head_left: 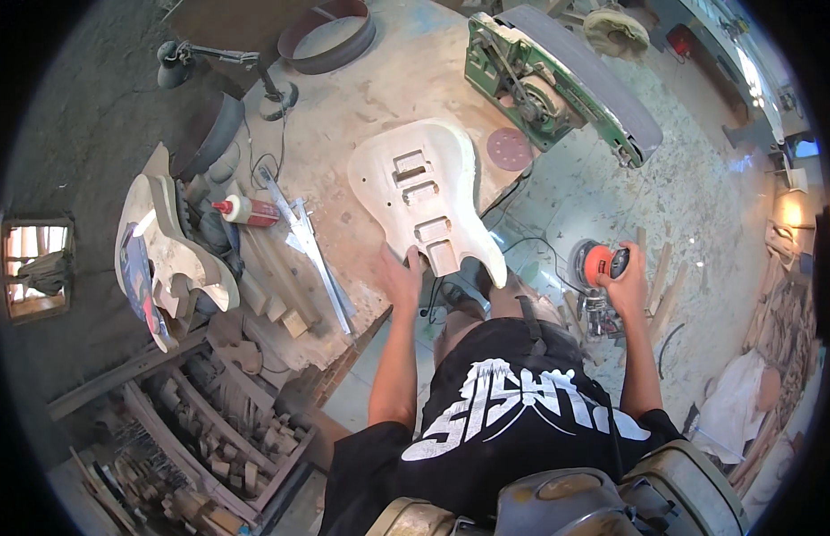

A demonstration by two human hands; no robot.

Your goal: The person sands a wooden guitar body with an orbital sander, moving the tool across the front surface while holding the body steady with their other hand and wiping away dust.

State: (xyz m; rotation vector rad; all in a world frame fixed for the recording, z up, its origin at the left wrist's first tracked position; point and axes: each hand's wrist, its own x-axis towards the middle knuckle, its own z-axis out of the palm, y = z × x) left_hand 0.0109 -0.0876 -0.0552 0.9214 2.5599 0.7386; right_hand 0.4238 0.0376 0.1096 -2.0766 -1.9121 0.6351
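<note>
A pale wooden electric guitar body (379,174) with routed cavities lies face up on the workbench, its horned end toward me and jutting past the bench edge. My left hand (402,279) is closed on its near left edge, thumb on top and the other fingers partly hidden. Off to the right, away from the wood, my right hand (627,284) grips an orange random orbital sander (595,265), which is held in the air, tilted, its pad turned to the left. A cable runs from the sander toward the bench.
On the bench (343,112) stand a green belt sander (536,89), a sanding disc (509,149), a red-and-white glue bottle (247,211), metal rulers (312,246) and a desk lamp (174,67). More guitar bodies (187,241) are stacked at left. Wood offcuts (670,281) lie on the floor.
</note>
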